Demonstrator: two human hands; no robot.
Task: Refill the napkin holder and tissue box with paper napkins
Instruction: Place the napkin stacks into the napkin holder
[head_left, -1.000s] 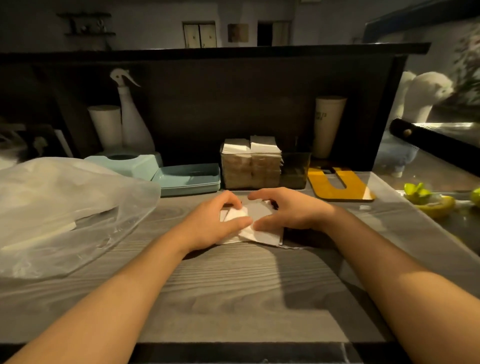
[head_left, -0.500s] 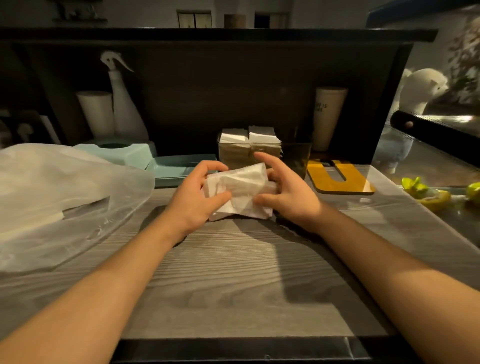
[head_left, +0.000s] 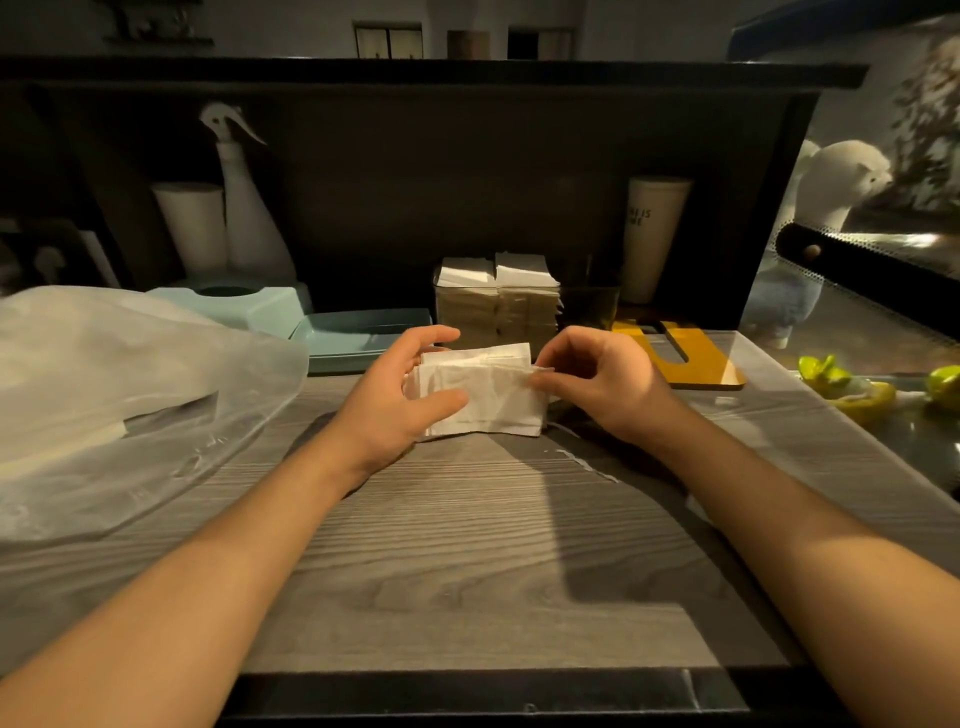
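The left hand (head_left: 395, 395) wraps its thumb and fingers round a stack of white folded paper napkins (head_left: 485, 397), held just above the grey wooden counter (head_left: 467, 545). The right hand (head_left: 597, 384) pinches the stack's right edge with thumb and curled fingers. Just behind stands a clear napkin holder (head_left: 497, 306), full of napkins. To the left sits a pale blue tissue box (head_left: 234, 304), and beside it a big see-through plastic bag (head_left: 119, 384).

Matt wood-grain counter (head_left: 467, 545), thin paper napkins (head_left: 488, 400) (slightly creased), glossy plastic bag (head_left: 130, 395)
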